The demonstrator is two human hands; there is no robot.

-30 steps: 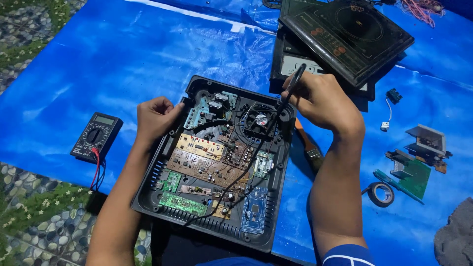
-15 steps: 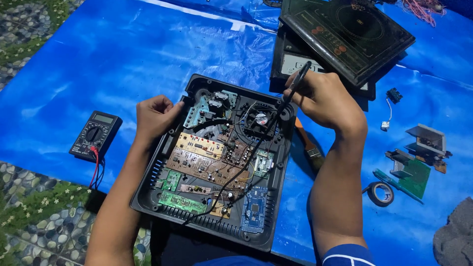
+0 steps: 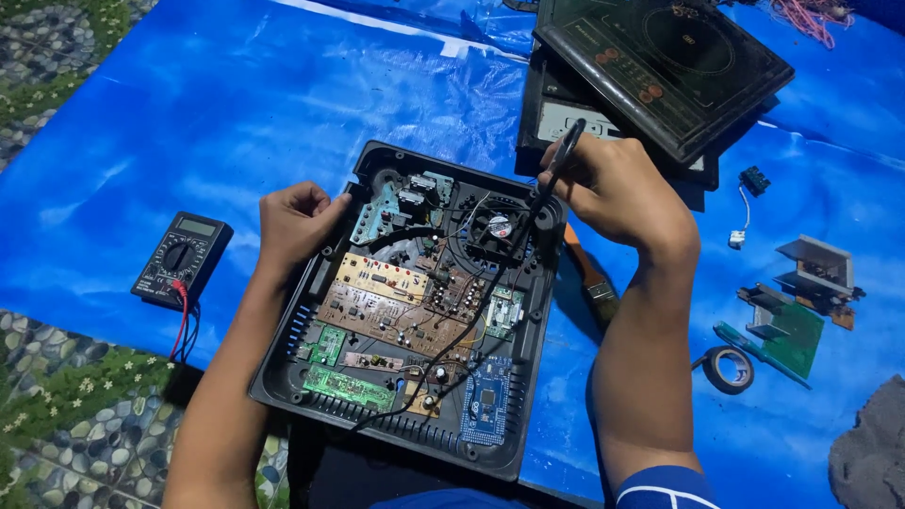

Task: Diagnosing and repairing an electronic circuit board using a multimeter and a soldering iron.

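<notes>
My right hand (image 3: 617, 193) has tipped the screwdriver (image 3: 558, 165) more upright, fingers pinching it at the open cooker case (image 3: 311, 368)'s far-right corner by the fan (image 3: 497, 229), left hand (image 3: 294, 221) curled on its left rim w/o shifting — driving's ongoing imo.

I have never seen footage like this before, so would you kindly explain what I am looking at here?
There is no machine at work here: a person wears a camera on the head, so it looks down on their own two bare hands. In front of them, on a blue tarp, lies an opened black appliance casing, showing circuit boards, wires and a small fan. The left hand rests on the casing's left edge. The right hand grips a dark-handled tool, its tip down by the fan. To the left lies a black multimeter. Beyond, a glass cooktop panel is stacked on another casing. On the right lie a loose green board and a roll of black tape.
</notes>
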